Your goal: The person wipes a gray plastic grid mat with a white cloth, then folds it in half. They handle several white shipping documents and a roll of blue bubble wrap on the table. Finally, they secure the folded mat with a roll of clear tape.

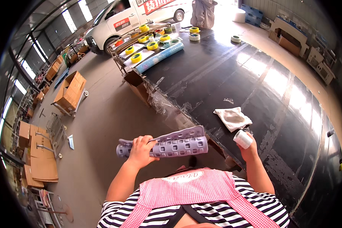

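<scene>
My left hand [141, 151] is closed round a rolled-up grey-purple rubber mat [178, 146] with square holes. The mat is level in front of my apron, off the table's near-left edge, and its outer flap stands slightly loose along the top. My right hand [249, 147] grips a small roll of clear film [243, 139] over the dark table, its pale end turned up and to the left. Just beyond that roll lies a folded white cloth [232, 118] on the tabletop.
Several yellow tape rolls [152, 46] and a blue patterned roll [159, 57] sit at the far left of the black table [216, 79]. Torn film hangs along its left edge. A cardboard box on a cart [70, 91] stands on the floor to the left; a white van [127, 21] is behind.
</scene>
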`<state>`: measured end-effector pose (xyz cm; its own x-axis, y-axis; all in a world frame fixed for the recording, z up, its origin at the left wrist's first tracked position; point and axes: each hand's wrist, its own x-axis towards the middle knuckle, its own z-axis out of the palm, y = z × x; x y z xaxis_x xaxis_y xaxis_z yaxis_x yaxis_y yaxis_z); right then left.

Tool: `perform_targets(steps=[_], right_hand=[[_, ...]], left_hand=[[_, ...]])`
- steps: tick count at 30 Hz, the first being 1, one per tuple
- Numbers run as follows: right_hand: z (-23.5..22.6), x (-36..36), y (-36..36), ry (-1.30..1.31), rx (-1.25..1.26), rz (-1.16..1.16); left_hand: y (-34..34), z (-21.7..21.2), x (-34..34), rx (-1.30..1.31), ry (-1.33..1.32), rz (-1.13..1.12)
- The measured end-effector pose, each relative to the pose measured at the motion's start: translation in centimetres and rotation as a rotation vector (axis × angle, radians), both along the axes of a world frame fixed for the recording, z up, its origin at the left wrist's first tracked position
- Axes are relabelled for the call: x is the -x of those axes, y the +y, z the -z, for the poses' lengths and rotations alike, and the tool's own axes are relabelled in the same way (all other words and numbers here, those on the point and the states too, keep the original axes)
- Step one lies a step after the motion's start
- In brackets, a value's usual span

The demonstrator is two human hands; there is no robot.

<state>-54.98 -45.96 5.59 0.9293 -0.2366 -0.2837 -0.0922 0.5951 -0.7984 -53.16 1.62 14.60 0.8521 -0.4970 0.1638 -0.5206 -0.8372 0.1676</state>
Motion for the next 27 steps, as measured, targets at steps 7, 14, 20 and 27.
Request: perform_targets(steps=[7,14,20,27], right_hand=[[1.2,-15.2,3.9,0.041,-0.043,0.128],[-0.7,-32.0,9.4,-0.256,-0.061,-0.077],[-3.2,-35.4,14.7,-0.237,0.029,0.086],[-3.7,-35.0,20.6,-0.168,0.361,0.344]], left_hand=[[-1.5,1.4,-17.9,0.064,-0.100,0.229],[0.1,1.3,-32.3,0.009,-0.077,0.331],[-1.7,3.8,-45.4,-0.011,-0.012,0.578],[-7.3,8.6,-56.1,-0.053,0.135,0.866]])
